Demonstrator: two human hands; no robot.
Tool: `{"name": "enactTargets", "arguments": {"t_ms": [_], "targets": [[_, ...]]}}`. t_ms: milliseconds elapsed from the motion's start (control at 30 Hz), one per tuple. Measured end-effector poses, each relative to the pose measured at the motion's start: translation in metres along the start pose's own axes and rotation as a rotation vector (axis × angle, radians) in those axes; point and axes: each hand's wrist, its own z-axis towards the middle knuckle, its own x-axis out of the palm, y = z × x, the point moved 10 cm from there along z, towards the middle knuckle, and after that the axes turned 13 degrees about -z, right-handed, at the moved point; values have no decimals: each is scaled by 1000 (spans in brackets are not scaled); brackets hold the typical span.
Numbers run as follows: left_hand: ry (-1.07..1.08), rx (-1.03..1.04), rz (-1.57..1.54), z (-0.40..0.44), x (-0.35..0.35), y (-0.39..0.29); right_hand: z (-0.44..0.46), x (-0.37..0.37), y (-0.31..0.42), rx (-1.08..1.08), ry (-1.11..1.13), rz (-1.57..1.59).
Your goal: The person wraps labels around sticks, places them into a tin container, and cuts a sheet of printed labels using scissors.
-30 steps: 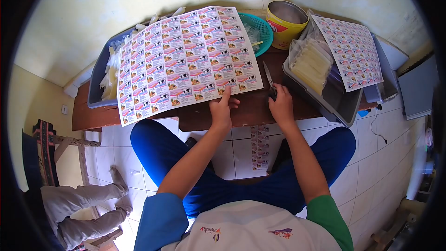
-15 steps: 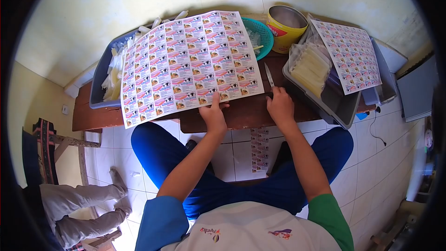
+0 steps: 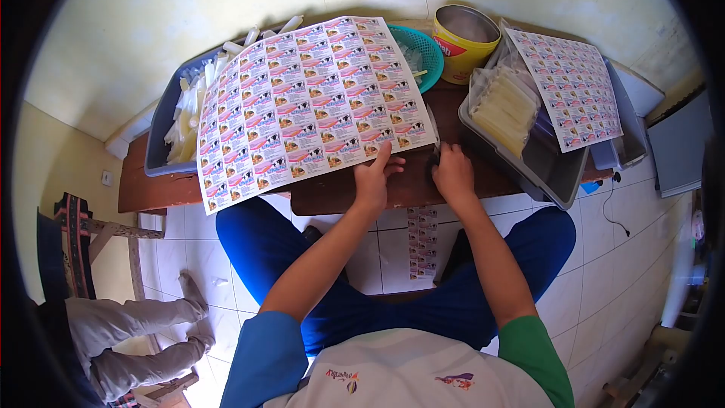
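Note:
A large sheet of printed labels [image 3: 302, 109] lies over the wooden table, its left part reaching across a grey tub. My left hand [image 3: 375, 180] grips its near edge toward the right corner, thumb on top and fingers partly underneath. Just right of that corner, my right hand [image 3: 455, 175] is closed around the dark handle of a knife [image 3: 437, 149]. The sheet's right edge hides most of the blade, so I cannot tell whether it touches the paper.
Left stands a grey tub [image 3: 155, 140] of filled plastic tubes. Behind are a green basket [image 3: 432, 60] and a yellow can [image 3: 462, 68]. A grey bin [image 3: 559, 181] with packed tubes and another label sheet [image 3: 570, 94] are right. Label strips [image 3: 422, 245] lie on the floor; another person's legs [image 3: 136, 325] show left.
My left hand has slid right along the sheet's near edge. The sheet's right corner has shifted right and now covers most of the knife blade, which lay exposed before.

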Motion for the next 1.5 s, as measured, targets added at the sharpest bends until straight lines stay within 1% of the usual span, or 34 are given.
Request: {"name": "enactTargets", "arguments": {"t_ms": [67, 233, 300, 333, 400, 433, 500, 533, 600, 633, 700, 733, 800, 933, 1000, 1033, 1100, 1200, 1333, 1400, 1500], "targets": [[12, -27, -9, 3, 4, 4, -3, -2, 2, 5, 24, -13], [-50, -57, -7, 5, 2, 6, -7, 1, -6, -1, 69, -15], [-62, -43, -3, 3, 4, 2, -8, -4, -19, 6, -59, 110], [-70, -27, 1, 3, 5, 1, -9, 5, -28, 8, -58, 111], [-54, -6, 2, 5, 4, 0, -14, 7, -36, -47, -159, 339], [-39, 15, 1, 6, 3, -1, -17, 6, -37, -48, -161, 341], [-44, 53, 0, 11, 0, 1, -29, 45, -46, 248, 232, 1090], [-51, 89, 0, 13, -1, 0, -32, 43, -46, 244, 231, 1093], [-60, 122, 11, 14, -3, 1, -38, 47, -37, 215, 304, 1359], [-70, 151, 22, 12, -4, 4, -40, 52, -42, 212, 304, 1364], [-95, 189, 16, 12, -5, 5, -39, 50, -40, 178, 291, 1584], [-107, 200, 14, 13, -9, 5, -35, 53, -37, 174, 294, 1586], [-125, 204, 12, 10, -12, 5, -28, 47, -36, 186, 229, 1720], [-191, 236, 10, -1, -22, 4, -13, 51, -27, 201, 225, 1767], [-208, 249, 8, -6, -27, 4, -6, 57, -26, 229, 174, 1615], [-238, 246, 17, -8, -31, 5, -3, 57, -23, 230, 177, 1615], [-270, 246, 26, -11, -35, 6, 0, 57, -25, 278, 112, 1512], [-293, 266, 86, -14, -39, 4, 4, 60, -25, 259, 58, 1435], [-311, 251, 119, -16, -44, 4, 5, 62, -15, 273, 38, 1468], [-317, 257, 123, -18, -48, 2, 5, 63, -7, 260, 67, 1443], [-307, 201, 140, -17, -51, 8, 7, 64, -1, 226, 30, 1430]]}}
